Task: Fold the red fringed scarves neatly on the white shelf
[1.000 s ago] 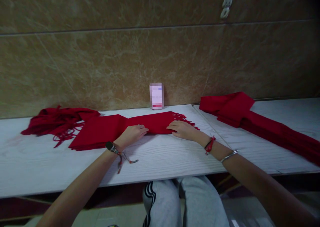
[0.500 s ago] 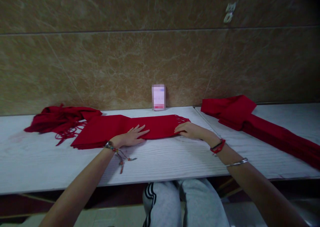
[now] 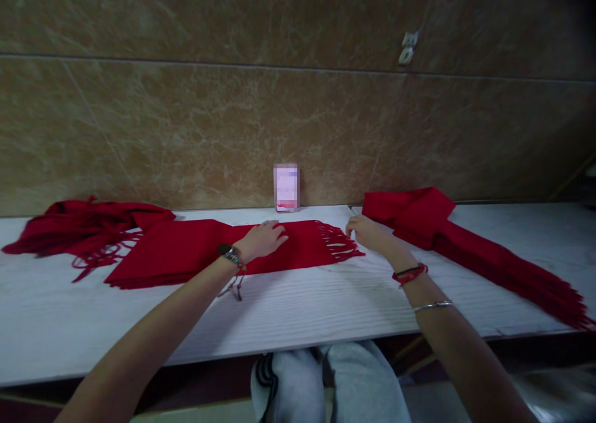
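A red fringed scarf (image 3: 302,249) lies flat in a folded strip on the white table, its layers showing along the front edge. My left hand (image 3: 261,240) is over the middle of this scarf, fingers loosely bent and a little apart, holding nothing I can see. At the scarf's right end, beside the spread fringe (image 3: 342,243), my right hand (image 3: 370,233) has its fingers curled in a pinch. Whether a strand is between those fingertips is hidden.
A crumpled red scarf (image 3: 88,227) lies at the left, its fringe by the folded one. More folded red scarves (image 3: 488,255) stretch along the right. A phone (image 3: 287,190) leans against the brown tiled wall (image 3: 209,131) behind the white table (image 3: 298,311).
My left hand has slid right along the scarf and its fingers have bent. My right hand has moved right off the scarf's end, and the fringe now shows spread out. The view has shifted slightly.
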